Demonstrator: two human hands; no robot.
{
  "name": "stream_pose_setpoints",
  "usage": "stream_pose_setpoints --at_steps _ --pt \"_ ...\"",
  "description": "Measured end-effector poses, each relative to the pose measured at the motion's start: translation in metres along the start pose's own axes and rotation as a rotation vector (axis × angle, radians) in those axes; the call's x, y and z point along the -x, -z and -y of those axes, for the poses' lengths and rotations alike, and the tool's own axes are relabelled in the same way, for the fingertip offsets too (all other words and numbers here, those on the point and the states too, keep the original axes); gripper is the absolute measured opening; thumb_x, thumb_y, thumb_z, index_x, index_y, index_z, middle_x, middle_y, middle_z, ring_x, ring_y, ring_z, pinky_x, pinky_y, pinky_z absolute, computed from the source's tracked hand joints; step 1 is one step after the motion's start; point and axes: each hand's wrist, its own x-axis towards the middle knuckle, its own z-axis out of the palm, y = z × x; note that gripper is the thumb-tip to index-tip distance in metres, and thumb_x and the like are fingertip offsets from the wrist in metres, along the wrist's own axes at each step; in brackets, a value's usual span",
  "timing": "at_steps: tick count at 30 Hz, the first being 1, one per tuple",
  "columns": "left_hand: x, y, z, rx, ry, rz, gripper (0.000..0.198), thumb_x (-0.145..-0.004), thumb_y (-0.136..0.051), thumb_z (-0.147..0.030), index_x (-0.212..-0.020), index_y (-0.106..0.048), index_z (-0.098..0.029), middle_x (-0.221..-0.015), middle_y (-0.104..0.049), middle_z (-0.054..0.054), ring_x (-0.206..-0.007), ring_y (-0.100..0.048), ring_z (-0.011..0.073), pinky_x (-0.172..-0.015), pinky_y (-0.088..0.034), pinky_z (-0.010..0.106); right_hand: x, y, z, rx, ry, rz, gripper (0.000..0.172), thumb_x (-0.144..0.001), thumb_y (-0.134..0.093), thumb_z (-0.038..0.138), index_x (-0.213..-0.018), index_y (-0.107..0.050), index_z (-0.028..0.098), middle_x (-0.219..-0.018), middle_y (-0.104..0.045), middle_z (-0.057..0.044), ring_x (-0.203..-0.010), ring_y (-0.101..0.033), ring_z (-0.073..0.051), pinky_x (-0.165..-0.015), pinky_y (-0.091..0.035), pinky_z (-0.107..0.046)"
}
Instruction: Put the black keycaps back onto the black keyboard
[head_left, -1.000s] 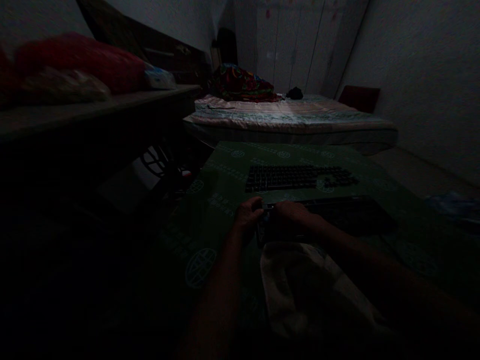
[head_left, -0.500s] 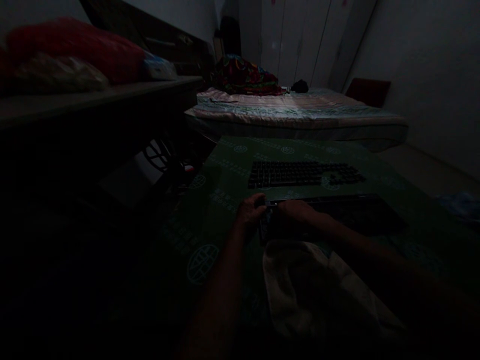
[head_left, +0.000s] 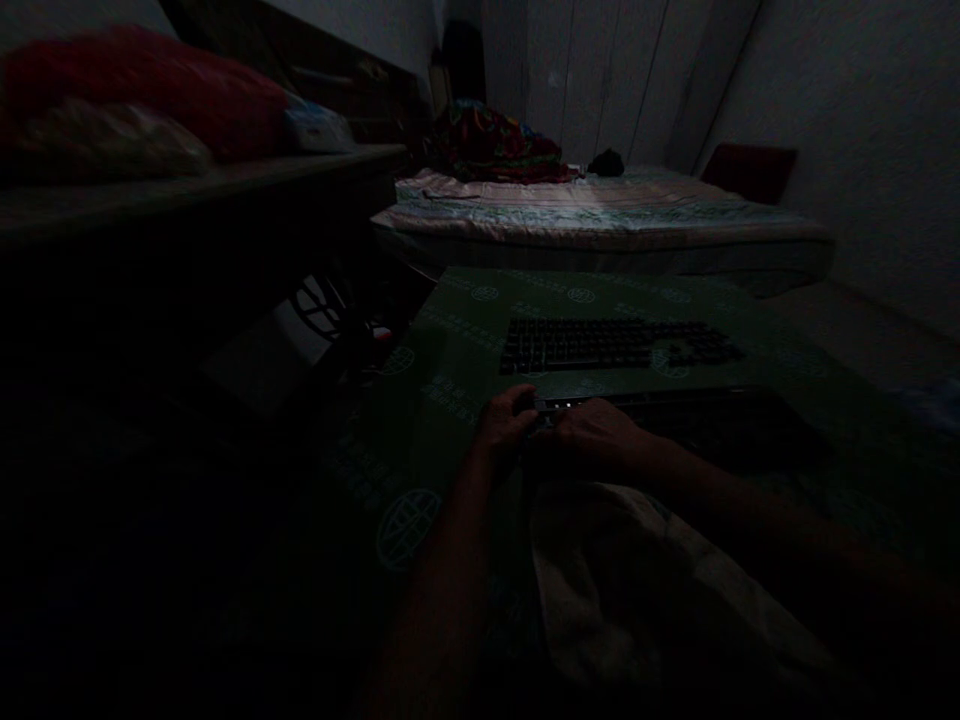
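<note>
The room is very dark. My left hand (head_left: 504,420) curls its fingers round the near left corner of a dark flat device (head_left: 697,425) lying on a green printed mat (head_left: 457,345). Touching it, my right hand (head_left: 594,436) lies knuckles up on the device's left end, fingers bent over its far edge. Whether anything small sits between the two hands is hidden. A black keyboard (head_left: 619,343) lies on the mat just beyond the device. A pale cloth (head_left: 630,575) is bunched between my forearms.
A bed with a striped sheet (head_left: 600,215) stands beyond the mat, with a colourful bundle (head_left: 495,145) and a dark red cushion (head_left: 750,170) on it. A dark shelf at the left carries a red pillow (head_left: 150,85). Bare wall stands at the right.
My right hand has slid a little toward me and spread over the device's left end. My left hand stays at the corner. The view has tilted slightly.
</note>
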Motion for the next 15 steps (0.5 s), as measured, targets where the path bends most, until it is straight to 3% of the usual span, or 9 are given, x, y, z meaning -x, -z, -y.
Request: stream_pose_setpoints --at_steps 11,15 --pt "0.003 -0.001 -0.001 0.053 0.001 -0.002 0.038 -0.067 -0.056 -0.013 -0.105 -0.059 -0.013 -0.102 -0.065 0.007 -0.095 -0.060 0.0195 -0.088 -0.046 0.034 0.000 -0.001 -0.012 0.035 0.053 0.030 0.025 -0.083 -0.045 0.025 -0.091 -0.066 0.016 -0.082 -0.067 -0.013 -0.068 -0.062 -0.018 -0.051 -0.033 -0.024" --pt "0.002 0.000 0.000 0.040 0.000 0.006 0.040 -0.066 -0.057 -0.013 -0.106 -0.059 -0.014 -0.105 -0.065 0.008 -0.097 -0.060 0.0200 -0.089 -0.045 0.035 -0.004 -0.006 -0.009 0.039 0.063 -0.034 0.027 -0.085 -0.042 0.024 -0.099 -0.065 0.018 -0.085 -0.067 -0.012 -0.069 -0.061 -0.018 -0.051 -0.032 -0.023"
